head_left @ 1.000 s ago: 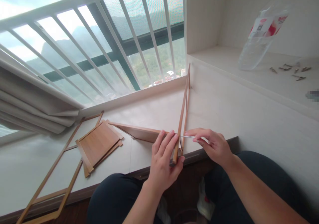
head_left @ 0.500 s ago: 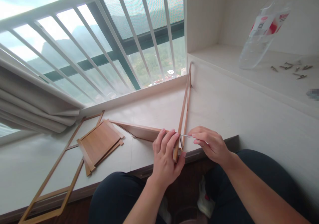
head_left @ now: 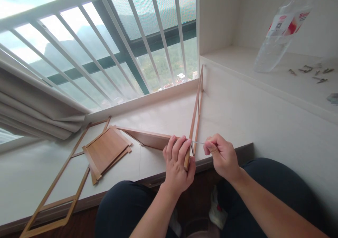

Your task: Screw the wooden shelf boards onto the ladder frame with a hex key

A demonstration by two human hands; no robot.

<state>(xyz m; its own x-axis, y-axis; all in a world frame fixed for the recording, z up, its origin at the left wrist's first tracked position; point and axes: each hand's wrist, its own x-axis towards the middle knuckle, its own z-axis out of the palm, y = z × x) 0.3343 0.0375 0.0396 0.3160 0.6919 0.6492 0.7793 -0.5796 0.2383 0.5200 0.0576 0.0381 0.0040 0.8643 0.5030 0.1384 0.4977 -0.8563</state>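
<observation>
The left hand (head_left: 177,165) is wrapped tight around the near end of a thin wooden frame (head_left: 194,116) standing on edge on the pale ledge (head_left: 237,118). The right hand (head_left: 220,155) pinches a thin metal tool (head_left: 198,142), its tip touching the frame. A brown panel (head_left: 148,139) leans just behind. Flat boards (head_left: 107,150) lie to the left. On the shelf (head_left: 277,79) are a clear plastic bottle (head_left: 277,37) with a red-and-white label, too blurry to read, and small screws (head_left: 311,72).
</observation>
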